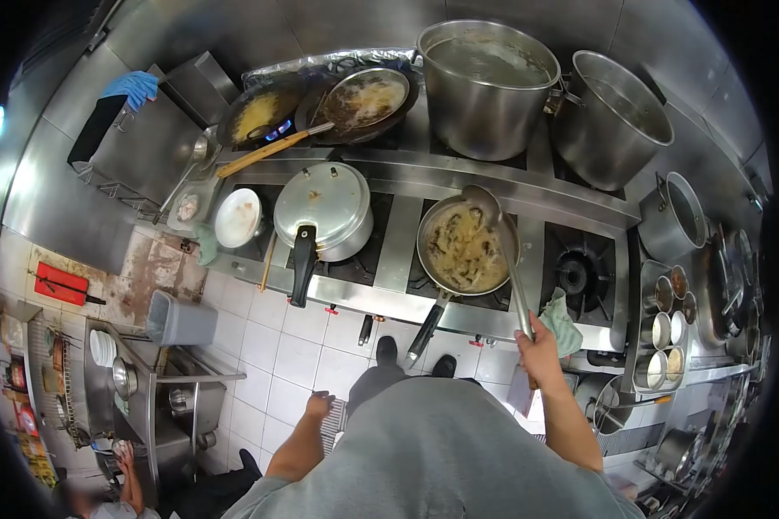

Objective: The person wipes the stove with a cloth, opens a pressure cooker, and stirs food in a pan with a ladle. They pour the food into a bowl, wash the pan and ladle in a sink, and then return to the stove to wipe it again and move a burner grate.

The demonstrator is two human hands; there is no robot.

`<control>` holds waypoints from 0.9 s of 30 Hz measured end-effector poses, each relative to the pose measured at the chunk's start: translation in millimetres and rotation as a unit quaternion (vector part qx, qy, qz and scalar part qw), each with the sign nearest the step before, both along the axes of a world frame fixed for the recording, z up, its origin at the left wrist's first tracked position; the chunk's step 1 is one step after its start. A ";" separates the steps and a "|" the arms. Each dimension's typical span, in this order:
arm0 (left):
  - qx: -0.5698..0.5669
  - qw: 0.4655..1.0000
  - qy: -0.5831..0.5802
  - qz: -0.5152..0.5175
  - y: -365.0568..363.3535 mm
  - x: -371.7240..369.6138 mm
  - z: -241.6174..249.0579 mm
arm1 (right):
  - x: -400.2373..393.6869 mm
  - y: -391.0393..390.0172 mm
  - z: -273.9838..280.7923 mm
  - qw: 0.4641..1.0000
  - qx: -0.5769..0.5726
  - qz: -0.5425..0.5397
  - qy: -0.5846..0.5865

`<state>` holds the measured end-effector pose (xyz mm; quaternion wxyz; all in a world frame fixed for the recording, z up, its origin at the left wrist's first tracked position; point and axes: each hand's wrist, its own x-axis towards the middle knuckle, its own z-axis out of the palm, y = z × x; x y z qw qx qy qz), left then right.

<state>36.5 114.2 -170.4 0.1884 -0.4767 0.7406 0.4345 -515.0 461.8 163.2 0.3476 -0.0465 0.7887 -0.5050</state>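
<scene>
My right hand (541, 349) is closed round the handle of a long steel ladle (485, 206). The ladle's bowl rests at the upper right of a frying pan (467, 251), over food in a pale brown sauce. The pan sits on a burner, its black handle pointing toward me and untouched. My left hand (319, 404) hangs low by my side, its fingers curled near a striped cloth (332, 424); whether it grips the cloth is unclear. A pressure cooker (324, 208) stands left of the pan.
Two large stockpots (491, 91) and two woks (260, 112) occupy the back burners. A wooden-handled strainer (368, 95) lies over one wok. Seasoning containers (659, 331) stand at right. Below the left shelves, a person's hand (125, 454) is raised. A green cloth (562, 324) hangs at the stove's edge.
</scene>
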 end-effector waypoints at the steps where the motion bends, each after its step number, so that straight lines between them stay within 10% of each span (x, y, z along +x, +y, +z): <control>1: 0.058 0.992 0.004 0.116 1.1 -8.2 5.0 | -8.8 15.2 -38.3 0.989 -0.003 0.031 0.144; 5: 0.105 0.933 0.047 0.342 10.3 -39.8 47.8 | -3.5 49.7 -87.4 0.940 0.046 0.072 0.331; 8: 0.171 0.923 0.111 0.325 -4.2 -21.2 16.0 | 34.7 29.8 -8.3 0.992 0.003 -0.017 -0.124; 14: 0.130 0.943 0.031 0.303 -7.7 -52.3 51.3 | 53.9 9.6 13.4 0.925 -0.133 -0.095 -0.342; 27: 0.135 0.948 0.040 0.285 -42.0 -60.6 50.0 | 41.7 -20.3 24.5 0.997 0.042 -0.065 0.013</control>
